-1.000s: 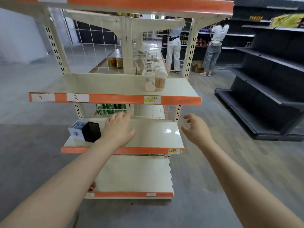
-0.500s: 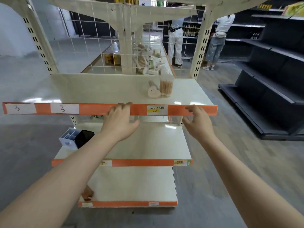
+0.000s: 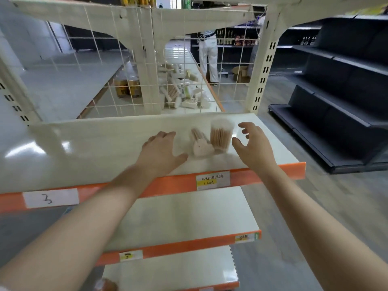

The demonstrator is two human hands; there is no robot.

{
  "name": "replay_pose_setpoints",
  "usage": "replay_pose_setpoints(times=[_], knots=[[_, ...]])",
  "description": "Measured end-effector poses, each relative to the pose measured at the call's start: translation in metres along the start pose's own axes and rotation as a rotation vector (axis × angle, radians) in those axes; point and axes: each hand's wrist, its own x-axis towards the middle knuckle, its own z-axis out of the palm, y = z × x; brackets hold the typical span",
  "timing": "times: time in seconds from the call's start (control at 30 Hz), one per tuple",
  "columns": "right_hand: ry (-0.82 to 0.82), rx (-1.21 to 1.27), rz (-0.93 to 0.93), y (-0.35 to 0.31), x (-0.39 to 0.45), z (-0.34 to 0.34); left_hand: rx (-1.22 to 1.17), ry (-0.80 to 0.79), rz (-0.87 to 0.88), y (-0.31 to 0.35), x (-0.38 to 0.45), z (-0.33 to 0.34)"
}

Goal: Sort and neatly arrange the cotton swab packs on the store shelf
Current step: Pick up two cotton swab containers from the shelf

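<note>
Cream shelf held two swab packs; my left hand and right hand, both released and empty, needed to close gently around the upright tub.

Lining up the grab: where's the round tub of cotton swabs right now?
Head view: the round tub stands upright on the shelf, right of the heart-shaped pack, between both open hands, nearer the right hand.

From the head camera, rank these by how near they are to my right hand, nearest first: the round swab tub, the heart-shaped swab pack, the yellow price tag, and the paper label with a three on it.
1. Round swab tub: just left of the right hand.
2. Heart-shaped swab pack: left of the tub, leaning on it.
3. Yellow price tag: on the shelf's orange front strip, below the packs.
4. Label with a three: far left on that strip.
</note>
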Motion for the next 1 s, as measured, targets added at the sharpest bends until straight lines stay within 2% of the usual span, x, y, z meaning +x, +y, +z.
replay_pose_setpoints(times=[0.17, 0.37, 0.47, 0.63, 1.0], knots=[[-0.02, 0.042, -0.005, -0.002, 0.022, 0.009, 0.003, -0.109, 0.074, 0.001, 0.027, 0.0], [-0.136, 0.055, -0.098, -0.002, 0.036, 0.007, 0.057, -0.225, 0.156, 0.006, 0.049, 0.002], [-0.173, 0.001, -0.153, -0.003, 0.043, 0.005, 0.067, -0.236, 0.158, 0.009, 0.057, 0.004], [-0.196, 0.023, -0.116, 0.0, 0.049, 0.005, -0.009, -0.233, 0.142, 0.01, 0.066, 0.011], [-0.093, 0.045, -0.047, 0.011, 0.044, -0.005, -0.242, -0.181, 0.103, 0.018, 0.071, 0.02]])
